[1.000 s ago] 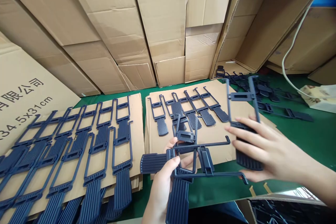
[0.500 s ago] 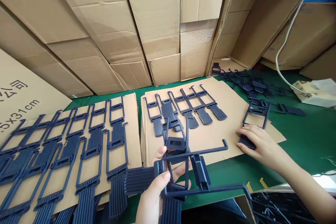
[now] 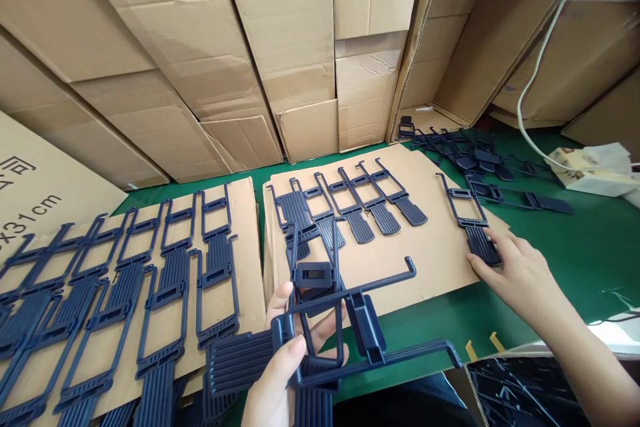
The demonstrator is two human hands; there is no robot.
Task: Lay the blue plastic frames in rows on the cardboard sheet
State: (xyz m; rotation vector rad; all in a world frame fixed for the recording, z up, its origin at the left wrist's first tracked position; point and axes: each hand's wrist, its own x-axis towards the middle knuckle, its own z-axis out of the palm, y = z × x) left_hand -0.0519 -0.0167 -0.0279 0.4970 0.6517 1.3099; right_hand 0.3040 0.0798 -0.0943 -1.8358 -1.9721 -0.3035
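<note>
Navy brackets point(image 3: 367, 323) sit clamped in the left hand's point(image 3: 273, 373) fingers; the right hand point(image 3: 525, 287) touches another bracket point(image 3: 483, 245) (grip indeterminable) on a cardboard sheet point(image 3: 415, 267). Carton point(image 3: 65, 177) reads "x31cm"; green surface point(image 3: 565, 267), cardboard walls point(image 3: 295, 33).

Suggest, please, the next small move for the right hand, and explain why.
The right hand should probably release the dark frame, which appears to lie on the cardboard sheet near its right edge. The left hand holds more frames, so a free right hand seems useful.
</note>
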